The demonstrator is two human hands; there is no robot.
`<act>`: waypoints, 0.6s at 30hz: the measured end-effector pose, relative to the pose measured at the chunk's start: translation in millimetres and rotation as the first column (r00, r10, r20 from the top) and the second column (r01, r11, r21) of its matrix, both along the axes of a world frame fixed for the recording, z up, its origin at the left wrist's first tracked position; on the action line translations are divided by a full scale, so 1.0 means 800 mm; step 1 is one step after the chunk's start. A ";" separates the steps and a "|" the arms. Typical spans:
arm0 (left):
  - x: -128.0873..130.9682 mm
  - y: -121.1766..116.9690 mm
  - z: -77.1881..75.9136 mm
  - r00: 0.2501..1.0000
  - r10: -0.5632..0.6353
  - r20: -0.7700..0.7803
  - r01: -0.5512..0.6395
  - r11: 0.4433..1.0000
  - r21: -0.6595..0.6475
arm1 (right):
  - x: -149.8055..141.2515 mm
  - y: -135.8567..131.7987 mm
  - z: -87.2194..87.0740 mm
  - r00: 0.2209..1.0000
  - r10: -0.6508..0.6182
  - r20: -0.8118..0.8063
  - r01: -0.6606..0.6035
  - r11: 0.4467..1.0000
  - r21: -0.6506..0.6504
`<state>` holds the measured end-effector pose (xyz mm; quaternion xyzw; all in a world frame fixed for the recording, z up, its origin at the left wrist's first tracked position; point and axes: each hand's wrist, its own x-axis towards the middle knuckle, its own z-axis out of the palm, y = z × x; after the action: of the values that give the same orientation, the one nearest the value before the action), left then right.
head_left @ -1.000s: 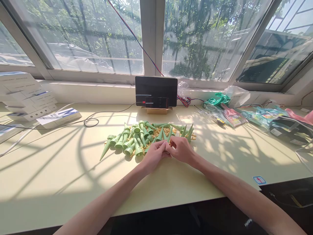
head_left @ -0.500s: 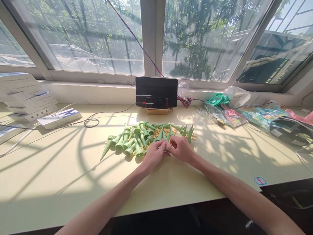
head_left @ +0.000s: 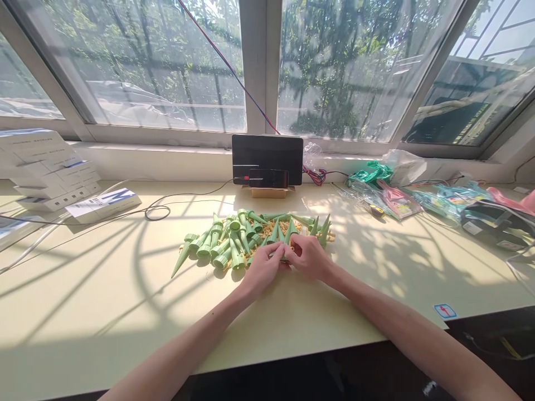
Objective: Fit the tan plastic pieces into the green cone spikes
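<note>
My left hand (head_left: 264,266) and my right hand (head_left: 311,257) meet at the near edge of a pile of green plastic watering spikes (head_left: 236,253). Both are closed, thumbs and fingertips pressed together around something small that the fingers mostly hide. A small tan piece (head_left: 292,248) shows beside my right fingertips; whether it is held or lies behind them I cannot tell. Several more tan tube-like pieces (head_left: 285,227) lie heaped among the cones. Some spikes, like the one (head_left: 326,229) right of my hands, stand point up; others lie on their sides.
Behind the pile, a dark tablet (head_left: 267,150) and a phone (head_left: 268,178) lean on a cardboard stand (head_left: 268,192). White boxes (head_left: 45,167) are stacked at the left, with a cable (head_left: 156,211) across the table (head_left: 104,289). Plastic bags (head_left: 395,195) and a black item (head_left: 495,223) lie right.
My hands stay together at the same spot, with only slight finger movement. The whole view has shifted slightly; the pile looks unchanged.
</note>
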<state>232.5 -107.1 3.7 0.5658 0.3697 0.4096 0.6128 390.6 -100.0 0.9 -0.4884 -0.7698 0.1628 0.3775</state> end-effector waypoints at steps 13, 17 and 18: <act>-0.002 0.003 -0.002 0.990 0.074 -0.119 -0.054 0.985 0.167 | 0.003 0.005 -0.002 0.997 -0.013 -0.074 0.014 1.000 0.016; -0.002 0.004 -0.003 0.966 0.163 -0.200 -0.110 0.961 0.253 | 0.004 0.007 0.000 0.993 -0.014 -0.113 0.016 1.000 0.018; -0.002 0.003 -0.003 0.956 0.194 -0.218 -0.128 0.951 0.282 | 0.004 0.007 0.001 0.993 -0.014 -0.118 0.016 1.000 0.017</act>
<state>230.9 -104.6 1.0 0.6562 0.4291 0.4319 0.4458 394.1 -94.1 1.7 -0.4803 -0.7438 0.1818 0.4277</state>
